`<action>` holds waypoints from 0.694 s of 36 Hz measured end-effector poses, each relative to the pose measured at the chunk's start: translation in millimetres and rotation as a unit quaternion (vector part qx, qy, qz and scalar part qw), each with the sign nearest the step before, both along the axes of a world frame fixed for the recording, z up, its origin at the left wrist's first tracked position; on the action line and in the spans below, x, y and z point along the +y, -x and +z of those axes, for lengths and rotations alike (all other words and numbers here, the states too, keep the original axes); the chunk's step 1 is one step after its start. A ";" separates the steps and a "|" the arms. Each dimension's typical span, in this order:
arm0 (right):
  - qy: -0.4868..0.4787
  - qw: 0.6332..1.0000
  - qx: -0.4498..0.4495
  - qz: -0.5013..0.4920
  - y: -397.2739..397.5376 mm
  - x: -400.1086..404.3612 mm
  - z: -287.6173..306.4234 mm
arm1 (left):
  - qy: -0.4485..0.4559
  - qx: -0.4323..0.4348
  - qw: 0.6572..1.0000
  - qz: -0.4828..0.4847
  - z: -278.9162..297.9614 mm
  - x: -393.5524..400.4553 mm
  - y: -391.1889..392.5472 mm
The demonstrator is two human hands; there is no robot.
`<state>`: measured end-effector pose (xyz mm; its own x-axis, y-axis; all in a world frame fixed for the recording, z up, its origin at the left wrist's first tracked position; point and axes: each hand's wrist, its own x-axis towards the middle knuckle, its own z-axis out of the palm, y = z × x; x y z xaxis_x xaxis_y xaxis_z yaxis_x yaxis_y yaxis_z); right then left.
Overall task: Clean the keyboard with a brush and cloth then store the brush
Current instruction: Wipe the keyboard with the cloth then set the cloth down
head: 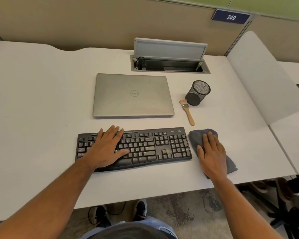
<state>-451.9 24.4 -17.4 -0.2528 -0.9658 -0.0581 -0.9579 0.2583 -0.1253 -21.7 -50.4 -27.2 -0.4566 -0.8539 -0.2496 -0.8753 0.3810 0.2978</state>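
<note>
Black and alone, one keyboard (145, 147) lies on the white table (41, 100), the left hand (107, 149) flat across its keys. The right hand (212, 152) rests flat, fingers straight, on one grey cloth (197, 137) just beside it. One wooden brush (188, 112) lies beside one mesh cup (197, 93), near one closed laptop (133, 95).

Both arms reach forward, palms down.
Left hand (106, 147) and right hand (212, 153) lie flat, fingers straight, seemingly relaxed.

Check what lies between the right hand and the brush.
Head view: the right hand rests on the grey cloth; beyond the cloth's far edge only bare desk separates it from the brush.
</note>
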 end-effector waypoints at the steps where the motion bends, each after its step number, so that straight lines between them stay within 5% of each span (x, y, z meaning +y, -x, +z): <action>1: -0.008 1.000 0.001 0.012 1.3 -2.2 -1.2 | 0.008 0.003 1.000 0.006 -2.4 0.0 0.9; 25: -0.048 0.998 -0.020 -0.041 -1.0 -8.2 -31.3 | 0.115 -0.021 0.992 0.042 -21.3 10.0 6.4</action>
<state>-450.9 16.2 -48.7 -0.3272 -0.9310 -0.1620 -0.9274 0.3493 -0.1337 -28.1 -40.4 -48.5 -0.3755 -0.9248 -0.0610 -0.9165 0.3606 0.1732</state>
